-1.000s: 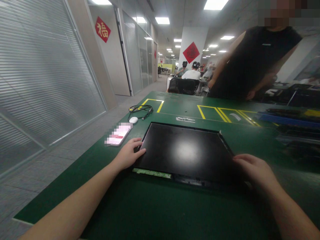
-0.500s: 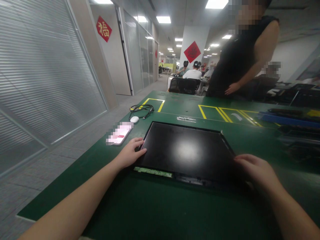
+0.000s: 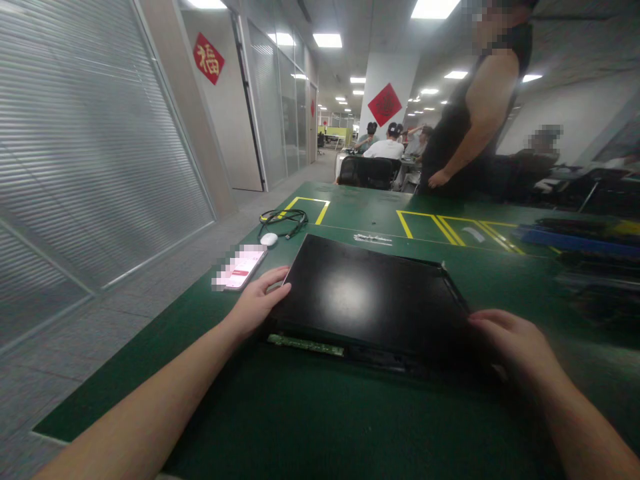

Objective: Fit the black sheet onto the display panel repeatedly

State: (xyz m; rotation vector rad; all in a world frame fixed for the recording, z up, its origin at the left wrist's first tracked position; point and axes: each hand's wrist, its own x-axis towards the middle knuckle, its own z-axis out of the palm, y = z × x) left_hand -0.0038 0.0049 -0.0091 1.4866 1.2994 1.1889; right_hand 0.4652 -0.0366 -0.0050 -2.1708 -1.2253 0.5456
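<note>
A black display panel, glossy with a bright reflection, lies before me on the green table. Its left side is tilted up a little from the dark frame beneath. Along the near edge of that frame runs a narrow green circuit board. My left hand grips the panel's left edge, thumb on the top face and fingers round the side. At the right edge, my right hand is closed with its fingertips on the rim; whether it holds the panel or the frame is hidden.
Left of the panel lie a lit phone, a white round object and a coiled black cable. Yellow tape marks the table's far part. Dark and blue items sit at right. A person stands beyond the table.
The panel's left side has risen off the frame with my left hand. My right hand stays at the right edge. The standing person has shifted left.
</note>
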